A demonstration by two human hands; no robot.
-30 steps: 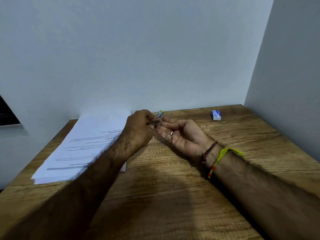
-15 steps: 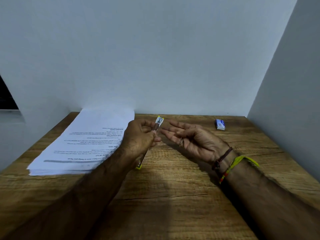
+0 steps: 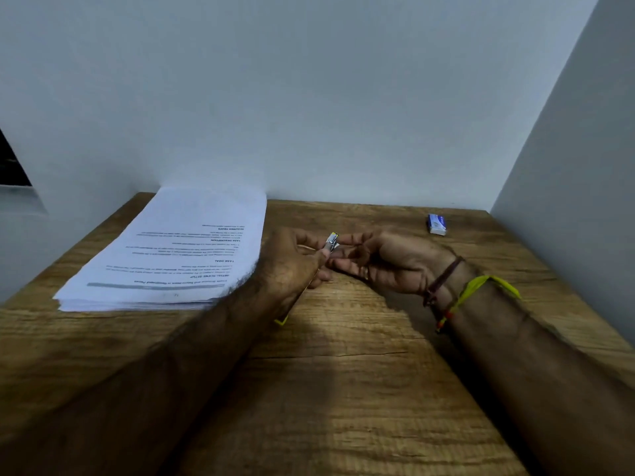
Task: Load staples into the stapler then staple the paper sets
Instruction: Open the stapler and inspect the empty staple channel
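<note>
My left hand (image 3: 288,262) grips a small stapler (image 3: 331,241) at the middle of the wooden table (image 3: 343,389). The stapler's metal front end sticks out above my fingers, and its yellow rear corner shows below my wrist. My right hand (image 3: 395,262) lies palm up just right of it, with loosely stretched fingers whose tips touch the stapler's front end. A thick stack of printed paper (image 3: 178,255) lies to the left, partly under my left forearm. A small blue and white staple box (image 3: 437,224) sits at the back right of the table.
White walls close the table off at the back and on the right. A dark opening (image 3: 13,163) shows in the wall at the far left. My forearms cross the front part of the table.
My right hand has moved left and its fingertips now reach the stapler's front end. My left hand keeps holding the stapler. The camera has tilted and moved in closer.
</note>
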